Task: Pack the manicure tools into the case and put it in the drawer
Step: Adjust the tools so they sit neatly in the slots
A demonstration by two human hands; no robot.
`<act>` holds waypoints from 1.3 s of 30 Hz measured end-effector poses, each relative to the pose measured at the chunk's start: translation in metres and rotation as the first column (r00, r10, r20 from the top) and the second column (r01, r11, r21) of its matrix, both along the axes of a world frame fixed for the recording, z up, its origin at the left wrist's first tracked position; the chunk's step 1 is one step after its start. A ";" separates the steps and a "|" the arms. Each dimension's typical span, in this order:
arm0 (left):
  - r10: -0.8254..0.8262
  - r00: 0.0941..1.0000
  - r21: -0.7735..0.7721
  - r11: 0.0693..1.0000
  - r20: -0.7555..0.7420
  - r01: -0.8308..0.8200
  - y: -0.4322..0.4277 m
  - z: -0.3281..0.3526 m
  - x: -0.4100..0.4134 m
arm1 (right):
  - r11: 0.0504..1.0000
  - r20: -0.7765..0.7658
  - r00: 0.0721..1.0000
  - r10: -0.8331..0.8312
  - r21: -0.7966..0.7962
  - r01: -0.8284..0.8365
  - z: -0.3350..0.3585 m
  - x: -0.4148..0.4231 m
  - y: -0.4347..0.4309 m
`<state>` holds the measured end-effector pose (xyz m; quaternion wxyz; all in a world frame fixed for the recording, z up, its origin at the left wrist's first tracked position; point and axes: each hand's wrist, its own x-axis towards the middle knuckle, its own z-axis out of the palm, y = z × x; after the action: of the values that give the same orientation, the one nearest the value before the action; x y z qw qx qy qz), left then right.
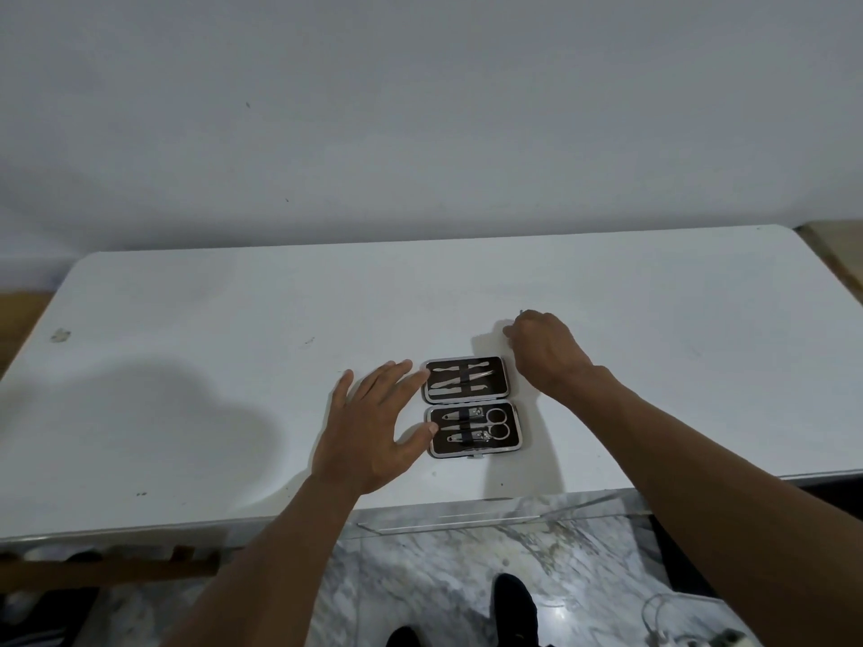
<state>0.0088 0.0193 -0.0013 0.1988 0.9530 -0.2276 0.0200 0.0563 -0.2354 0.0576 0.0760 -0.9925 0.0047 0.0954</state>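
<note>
Touching one open case (471,406), left hand (369,431)

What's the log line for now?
case open flat on table | tools in both halves | left hand fingers straight at case's left edge | right hand curled beyond case, hold unclear

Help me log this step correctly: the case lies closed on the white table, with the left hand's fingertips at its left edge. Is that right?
Not quite. The head view shows the case lying open, not closed, with both halves flat on the white table and tools strapped inside. The left hand does have its fingertips at the case's left edge.
</note>
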 end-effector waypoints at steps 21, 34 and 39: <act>0.016 1.000 0.018 1.000 -0.024 -0.015 0.000 0.003 0.000 | 0.995 -0.008 0.998 -0.063 0.079 0.064 0.002 0.040 -0.010; 0.031 1.000 0.001 1.000 -0.002 -0.031 -0.002 0.002 0.001 | 0.988 -0.182 0.980 -0.086 0.114 0.108 0.013 0.048 0.000; 0.030 0.999 0.001 1.000 -0.009 -0.030 -0.001 0.002 0.001 | 0.925 -0.135 0.970 -0.202 0.298 0.234 0.013 0.033 -0.007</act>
<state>0.0098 0.0182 0.0006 0.1992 0.9565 -0.2122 0.0186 0.0889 -0.2422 0.0705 0.2415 -0.9551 0.1038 0.1363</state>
